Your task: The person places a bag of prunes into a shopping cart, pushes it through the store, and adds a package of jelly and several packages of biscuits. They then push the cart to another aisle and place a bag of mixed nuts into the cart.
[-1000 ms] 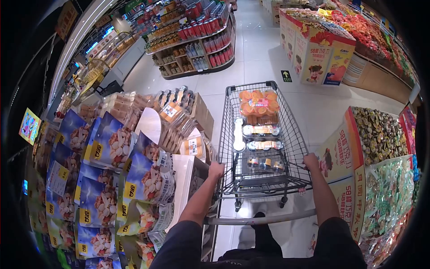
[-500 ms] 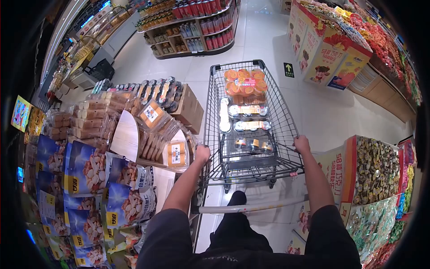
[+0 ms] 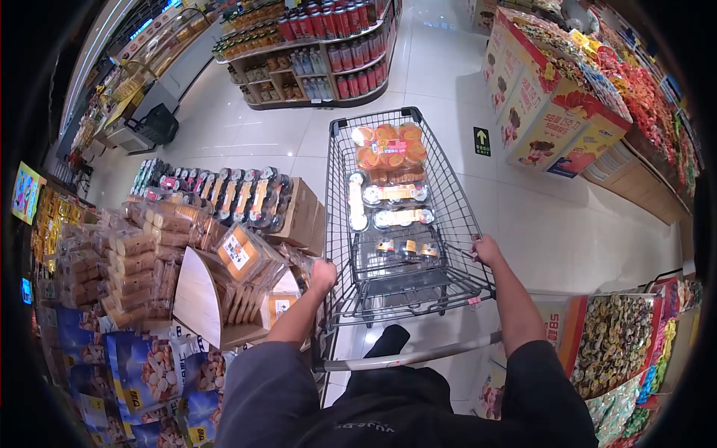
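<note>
A wire shopping cart (image 3: 459,198) stands in front of me, its grey handlebar (image 3: 411,359) close to my body. My left hand (image 3: 323,277) is closed around the left upper rim of the cart. On the opposite rim, my right hand (image 3: 487,251) is closed too. Inside the basket lies a pack of orange-topped cups (image 3: 390,155) at the far end. Nearer are shrink-wrapped packs of jars (image 3: 396,194) with orange labels, one of them (image 3: 358,203) lying lengthwise along the left side. Another jar pack (image 3: 407,249) shows nearest the dark seat flap.
Left of the cart, a wooden display (image 3: 200,295) holds packaged bread, with blue nut bags (image 3: 149,373) nearer me and cartons (image 3: 297,213) behind. A rounded drinks shelf (image 3: 321,67) stands ahead. Candy bins (image 3: 549,112) line the right, another (image 3: 609,336) close by. A floor sign (image 3: 482,141) lies between.
The cart and I have advanced along the aisle; the bread display and nut bags have slid back toward me. In view, the cart sits slightly further left. Both hands keep their hold.
</note>
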The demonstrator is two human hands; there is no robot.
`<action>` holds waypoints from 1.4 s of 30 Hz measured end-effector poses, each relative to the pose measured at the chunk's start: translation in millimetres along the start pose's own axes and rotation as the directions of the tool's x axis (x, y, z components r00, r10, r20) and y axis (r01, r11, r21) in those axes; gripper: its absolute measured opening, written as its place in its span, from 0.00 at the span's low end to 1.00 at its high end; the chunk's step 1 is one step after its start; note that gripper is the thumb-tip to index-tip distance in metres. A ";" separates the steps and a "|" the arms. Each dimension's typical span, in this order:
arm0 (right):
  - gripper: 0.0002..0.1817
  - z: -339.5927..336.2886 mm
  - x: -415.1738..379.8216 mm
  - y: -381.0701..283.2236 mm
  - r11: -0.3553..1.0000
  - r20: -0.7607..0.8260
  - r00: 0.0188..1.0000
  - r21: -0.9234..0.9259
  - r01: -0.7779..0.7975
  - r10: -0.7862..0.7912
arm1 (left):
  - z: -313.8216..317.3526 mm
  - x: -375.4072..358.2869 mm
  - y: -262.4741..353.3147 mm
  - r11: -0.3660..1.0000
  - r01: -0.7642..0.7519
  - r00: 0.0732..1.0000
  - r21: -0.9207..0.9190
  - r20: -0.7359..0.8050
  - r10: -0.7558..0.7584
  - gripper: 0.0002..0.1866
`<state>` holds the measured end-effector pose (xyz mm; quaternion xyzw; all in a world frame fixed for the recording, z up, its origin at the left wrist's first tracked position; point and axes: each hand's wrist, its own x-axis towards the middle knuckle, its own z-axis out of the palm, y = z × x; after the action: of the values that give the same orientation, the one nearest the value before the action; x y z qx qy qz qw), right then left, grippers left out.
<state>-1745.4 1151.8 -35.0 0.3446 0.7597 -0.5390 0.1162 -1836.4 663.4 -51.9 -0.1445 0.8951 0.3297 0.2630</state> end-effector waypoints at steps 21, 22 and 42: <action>0.11 22.7 270.1 -219.2 0.851 0.035 0.975 -0.482 0.208 -0.218 | -66.0 195.3 162.7 0.984 0.143 0.980 -0.109 -0.124 -0.157 0.17; 0.11 26.5 288.5 -229.1 0.852 0.043 0.975 -0.479 0.211 -0.217 | -67.8 207.4 168.3 0.982 0.155 0.976 -0.108 -0.138 -0.169 0.17; 0.13 134.9 541.1 -448.1 0.577 0.330 0.905 -0.697 0.425 -0.269 | -117.1 363.7 225.8 0.916 0.266 0.879 -0.300 -0.314 -0.358 0.17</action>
<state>-2460.4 1164.9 -53.3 0.0560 0.9517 -0.2154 0.2114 -2276.1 721.7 -66.2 -0.3780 0.8443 0.3593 0.1231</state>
